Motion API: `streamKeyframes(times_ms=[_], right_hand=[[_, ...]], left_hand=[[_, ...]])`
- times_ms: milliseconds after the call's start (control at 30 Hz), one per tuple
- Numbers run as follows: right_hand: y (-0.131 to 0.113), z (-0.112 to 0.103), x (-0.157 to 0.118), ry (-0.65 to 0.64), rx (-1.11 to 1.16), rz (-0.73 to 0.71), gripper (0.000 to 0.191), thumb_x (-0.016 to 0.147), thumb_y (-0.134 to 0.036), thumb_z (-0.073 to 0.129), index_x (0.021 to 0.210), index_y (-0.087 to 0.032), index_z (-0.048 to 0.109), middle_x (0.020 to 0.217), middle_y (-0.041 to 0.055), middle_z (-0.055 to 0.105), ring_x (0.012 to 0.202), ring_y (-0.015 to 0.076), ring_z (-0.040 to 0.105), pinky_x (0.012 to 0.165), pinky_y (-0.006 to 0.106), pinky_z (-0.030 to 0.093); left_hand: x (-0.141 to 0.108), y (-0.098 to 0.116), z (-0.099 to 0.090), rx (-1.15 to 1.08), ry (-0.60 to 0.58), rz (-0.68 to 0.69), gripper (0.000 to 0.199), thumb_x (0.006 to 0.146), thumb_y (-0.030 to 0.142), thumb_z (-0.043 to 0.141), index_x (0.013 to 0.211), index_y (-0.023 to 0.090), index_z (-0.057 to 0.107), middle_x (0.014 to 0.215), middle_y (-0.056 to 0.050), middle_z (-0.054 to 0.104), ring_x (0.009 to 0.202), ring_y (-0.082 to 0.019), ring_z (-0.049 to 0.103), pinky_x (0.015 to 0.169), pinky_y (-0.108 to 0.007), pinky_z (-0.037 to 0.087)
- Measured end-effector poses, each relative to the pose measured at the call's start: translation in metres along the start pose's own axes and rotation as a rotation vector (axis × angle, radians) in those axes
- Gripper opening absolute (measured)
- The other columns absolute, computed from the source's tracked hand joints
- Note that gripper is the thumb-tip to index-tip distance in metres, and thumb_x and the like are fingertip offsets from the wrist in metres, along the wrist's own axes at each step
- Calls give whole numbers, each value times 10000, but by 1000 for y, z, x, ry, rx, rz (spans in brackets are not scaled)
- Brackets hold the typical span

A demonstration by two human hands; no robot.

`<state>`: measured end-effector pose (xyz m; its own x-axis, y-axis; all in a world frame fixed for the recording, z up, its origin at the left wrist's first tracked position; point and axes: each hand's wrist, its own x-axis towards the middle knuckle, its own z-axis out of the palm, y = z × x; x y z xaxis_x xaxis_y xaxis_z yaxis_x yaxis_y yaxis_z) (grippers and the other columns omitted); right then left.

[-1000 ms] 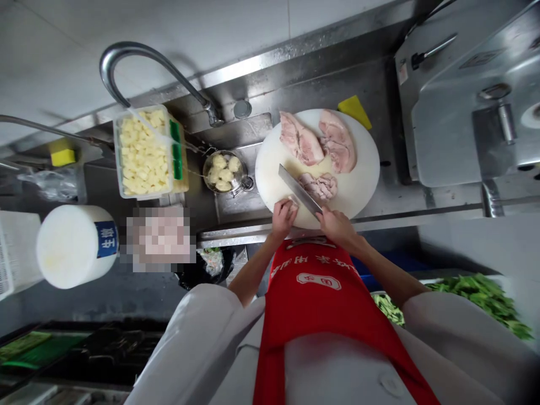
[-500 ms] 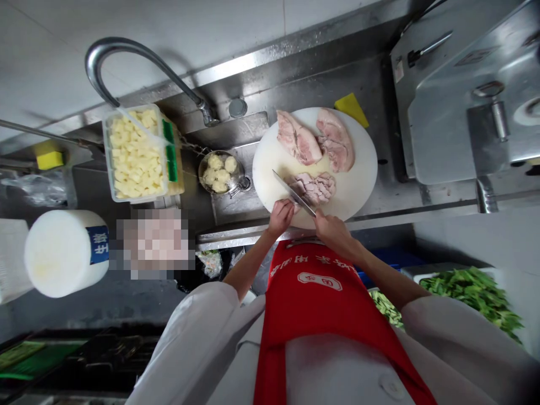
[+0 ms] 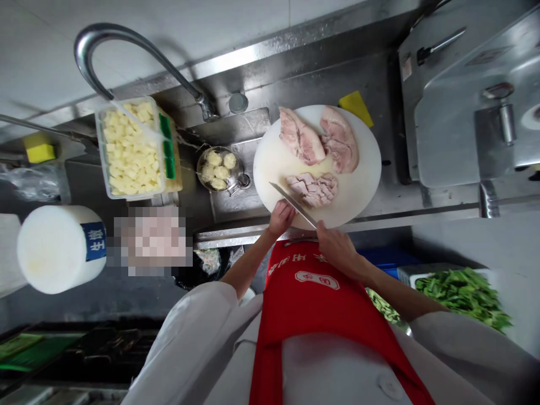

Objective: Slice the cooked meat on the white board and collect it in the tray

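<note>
My right hand (image 3: 337, 246) is closed around the handle of a kitchen knife (image 3: 293, 203), whose long blade slants up and left over a round white cutting board (image 3: 363, 194). Beside the blade, at the board's near edge, my left hand (image 3: 282, 218) has its fingers curled in; what they hold, if anything, is hidden. Just beyond the blade lies a pile of sliced meat (image 3: 316, 188). Two larger pieces of pale pink meat rest farther back, a left slab (image 3: 300, 138) and a right slab (image 3: 340, 140), touching each other.
Left of the board, a strainer (image 3: 218, 170) with several pale lumps sits in the sink. Water runs from a curved faucet (image 3: 139, 42) over a tub of pale cubes (image 3: 130, 149). A yellow sponge (image 3: 356, 108) touches the board's back; a steel machine (image 3: 449, 129) stands right.
The knife and my right hand have shifted slightly toward my body, so the blade stands apart from the sliced pile. My left hand stays near the board's edge. The view has moved a little.
</note>
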<state>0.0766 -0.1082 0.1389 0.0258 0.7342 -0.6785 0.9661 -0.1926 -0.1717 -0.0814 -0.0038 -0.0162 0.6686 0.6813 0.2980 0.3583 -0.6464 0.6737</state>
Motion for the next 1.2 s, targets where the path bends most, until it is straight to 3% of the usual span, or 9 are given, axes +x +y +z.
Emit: streamKeyframes(times_ms=[200,333,500,567,767,833,1033,1100,1200], right_hand=[[-8,-20,50,87,49,-23,269,963,-193,448,1204,-78,475,1088,219,690,1013,261,694,777,283,497],[5,-20,24,37,-6,-32,295,1001,-199,316,1235,-96,465,978,191,715,937,263,713,769,306,492],[13,-12,-16,-47,-43,-1,298,964,-87,278,1188,-112,473,879,164,722,883,260,727,727,296,491],[8,-12,-7,-56,-36,5,304,952,-74,284,1188,-110,473,875,162,721,880,265,726,730,306,496],[-13,-26,56,46,35,-34,303,965,-99,287,1192,-73,486,1080,224,687,1059,263,661,797,298,487],[-8,-29,55,64,22,-41,306,987,-141,273,1195,-78,489,1093,227,682,1080,268,647,823,307,477],[13,-20,6,-70,-47,-20,339,1020,-246,241,1227,-102,467,896,160,709,874,260,702,771,319,471],[9,-16,11,-70,-46,-23,337,1018,-236,246,1229,-95,468,916,166,708,884,254,701,769,310,463],[-6,-18,43,27,-9,-49,327,1015,-218,263,1187,-80,505,1005,195,701,949,252,684,838,318,443]], left_hand=[[0,1,1,36,6,16,240,1003,278,435,1083,168,633,1054,-119,668,1052,-206,610,940,-412,525],[-1,0,3,22,14,9,247,1004,287,434,1058,165,642,1022,-123,674,1031,-205,624,935,-408,531],[-1,-1,4,40,-20,-15,292,1009,320,411,961,174,659,923,-104,667,977,-205,630,888,-398,545],[-2,-1,3,28,-22,-17,299,1010,330,410,956,173,659,925,-105,664,985,-207,628,894,-403,544],[-4,-1,3,-23,-5,-1,239,1001,304,444,1025,180,647,1021,-114,668,1075,-208,612,948,-420,535],[-6,-2,5,-30,-9,-2,231,1000,297,449,1068,184,638,1062,-120,668,1084,-207,614,965,-432,532],[-8,-6,13,25,19,36,232,993,265,436,1061,180,641,1030,-115,676,1040,-203,637,921,-428,563],[-8,-5,12,3,45,66,223,991,253,440,1068,178,635,1026,-116,673,1060,-201,631,923,-421,563],[-7,-5,10,-34,42,65,208,989,253,454,1081,179,626,1044,-120,665,1094,-203,619,936,-422,559]])
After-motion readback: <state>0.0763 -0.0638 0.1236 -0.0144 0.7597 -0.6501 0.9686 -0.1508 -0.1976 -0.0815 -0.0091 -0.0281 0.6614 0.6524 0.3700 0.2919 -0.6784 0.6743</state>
